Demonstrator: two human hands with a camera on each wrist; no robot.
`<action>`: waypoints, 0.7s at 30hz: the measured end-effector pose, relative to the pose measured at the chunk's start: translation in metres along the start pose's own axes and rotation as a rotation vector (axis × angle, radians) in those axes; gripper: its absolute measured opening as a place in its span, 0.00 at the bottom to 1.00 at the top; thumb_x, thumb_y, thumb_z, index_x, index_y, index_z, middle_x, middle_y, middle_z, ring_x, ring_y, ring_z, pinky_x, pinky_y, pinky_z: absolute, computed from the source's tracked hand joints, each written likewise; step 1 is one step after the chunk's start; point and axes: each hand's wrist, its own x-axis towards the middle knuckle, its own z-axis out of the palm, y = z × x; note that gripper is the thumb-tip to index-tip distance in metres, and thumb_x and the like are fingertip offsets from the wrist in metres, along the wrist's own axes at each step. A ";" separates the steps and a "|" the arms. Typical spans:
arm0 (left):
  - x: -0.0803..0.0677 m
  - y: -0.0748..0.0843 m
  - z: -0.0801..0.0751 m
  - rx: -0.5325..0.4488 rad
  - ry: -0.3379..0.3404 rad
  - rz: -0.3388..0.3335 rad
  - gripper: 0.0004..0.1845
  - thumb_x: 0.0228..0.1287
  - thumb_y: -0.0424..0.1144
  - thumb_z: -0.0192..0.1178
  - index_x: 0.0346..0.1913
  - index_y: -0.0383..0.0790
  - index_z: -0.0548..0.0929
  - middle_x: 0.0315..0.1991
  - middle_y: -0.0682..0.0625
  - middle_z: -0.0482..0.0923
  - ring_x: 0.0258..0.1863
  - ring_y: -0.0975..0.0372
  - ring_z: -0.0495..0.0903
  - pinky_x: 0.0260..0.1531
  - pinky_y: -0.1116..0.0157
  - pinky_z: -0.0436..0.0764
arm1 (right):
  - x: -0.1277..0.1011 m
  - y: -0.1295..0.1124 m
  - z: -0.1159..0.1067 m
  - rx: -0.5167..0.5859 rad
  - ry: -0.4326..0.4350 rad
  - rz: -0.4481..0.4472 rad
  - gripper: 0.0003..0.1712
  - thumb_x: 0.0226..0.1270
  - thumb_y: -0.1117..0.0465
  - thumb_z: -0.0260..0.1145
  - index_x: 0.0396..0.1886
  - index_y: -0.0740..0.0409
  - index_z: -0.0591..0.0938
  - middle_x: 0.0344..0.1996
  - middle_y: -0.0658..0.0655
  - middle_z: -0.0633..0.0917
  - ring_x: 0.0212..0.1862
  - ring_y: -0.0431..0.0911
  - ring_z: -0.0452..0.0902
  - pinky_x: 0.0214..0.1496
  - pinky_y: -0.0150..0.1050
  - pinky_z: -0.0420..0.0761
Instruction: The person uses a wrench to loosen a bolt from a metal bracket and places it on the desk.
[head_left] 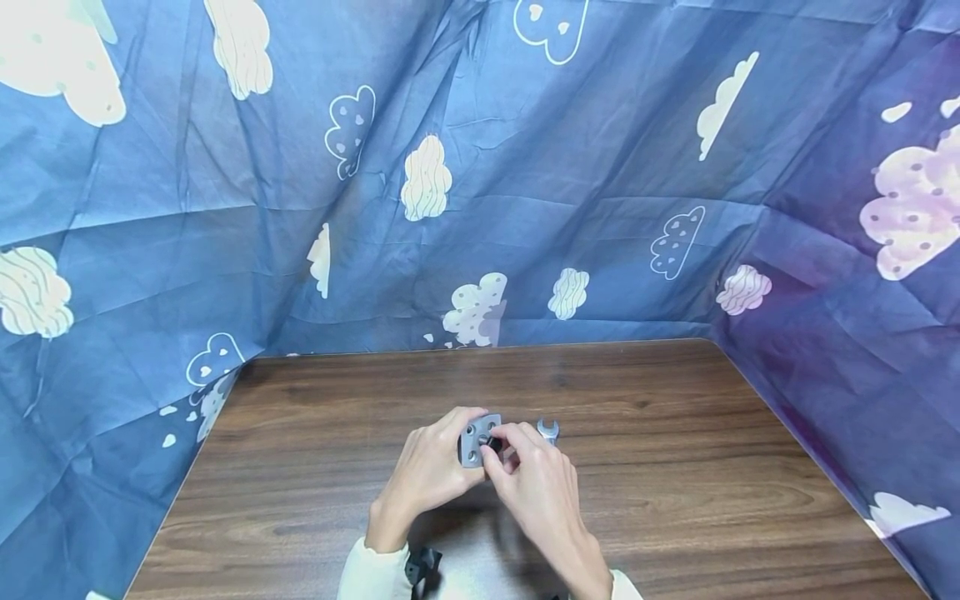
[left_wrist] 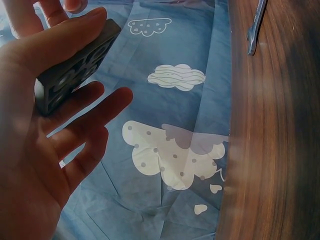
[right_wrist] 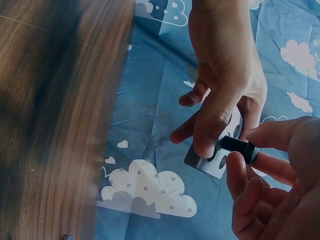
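Note:
My left hand [head_left: 429, 463] grips a grey metal block [head_left: 470, 444] with several round holes, thumb along one edge. In the left wrist view the block [left_wrist: 72, 76] appears edge-on and tilted, with that hand's other fingers spread out below it. My right hand [head_left: 538, 483] pinches a black bolt [right_wrist: 240, 147] by its head, between thumb and fingers. In the right wrist view the bolt's shank points at a hole in the block [right_wrist: 202, 165]; how deep it sits cannot be told. Both hands are above the table, close together.
An open-end wrench [head_left: 548, 431] lies on the wooden table [head_left: 675, 467] just beyond my right hand, its handle partly hidden. A blue cloth [head_left: 495, 242] with white clouds hangs behind and along both sides. A small black object [head_left: 423, 565] sits by the left sleeve.

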 end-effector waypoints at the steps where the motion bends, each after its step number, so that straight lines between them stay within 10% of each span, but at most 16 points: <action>1: 0.000 0.000 0.000 0.001 0.001 0.001 0.34 0.43 0.50 0.75 0.57 0.49 0.79 0.47 0.57 0.84 0.29 0.67 0.81 0.28 0.68 0.79 | 0.000 0.000 0.000 0.002 0.000 -0.003 0.12 0.52 0.58 0.77 0.38 0.51 0.87 0.25 0.42 0.81 0.23 0.30 0.72 0.22 0.29 0.70; 21: -0.001 -0.002 0.000 0.001 0.003 -0.001 0.34 0.43 0.50 0.76 0.57 0.50 0.79 0.46 0.57 0.84 0.28 0.69 0.79 0.27 0.70 0.77 | 0.000 -0.001 -0.002 0.037 -0.035 -0.002 0.15 0.53 0.58 0.77 0.42 0.48 0.87 0.29 0.40 0.80 0.24 0.30 0.74 0.23 0.28 0.69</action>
